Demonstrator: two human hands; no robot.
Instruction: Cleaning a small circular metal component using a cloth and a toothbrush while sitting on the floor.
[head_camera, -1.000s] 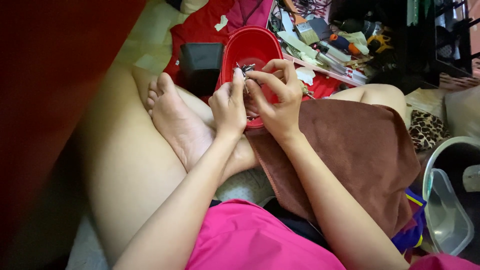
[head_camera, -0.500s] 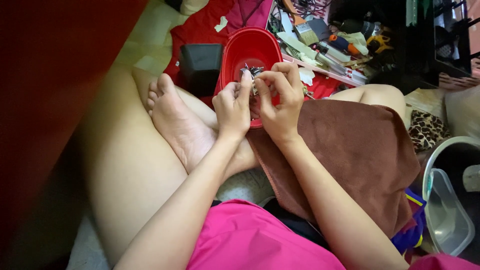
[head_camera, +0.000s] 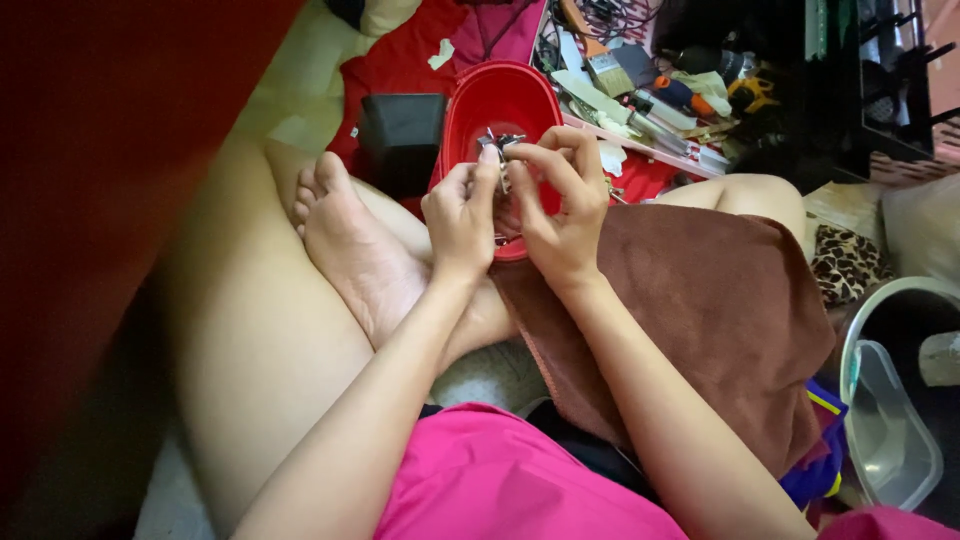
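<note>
Upper centre of the frame, over the red bowl (head_camera: 470, 110), your left hand (head_camera: 460, 215) and right hand (head_camera: 562, 205) fingers pinch one small metal part (head_camera: 503, 172) together.

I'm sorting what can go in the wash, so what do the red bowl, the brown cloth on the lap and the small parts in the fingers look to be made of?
Red bowl: probably plastic, smooth and evenly coloured with a soft sheen. Brown cloth: a napped, matte textile, likely microfibre or terry towel. Small parts pinched by the left hand and right hand: seemingly metal, grey with bright glints, though too small to be sure.
</note>
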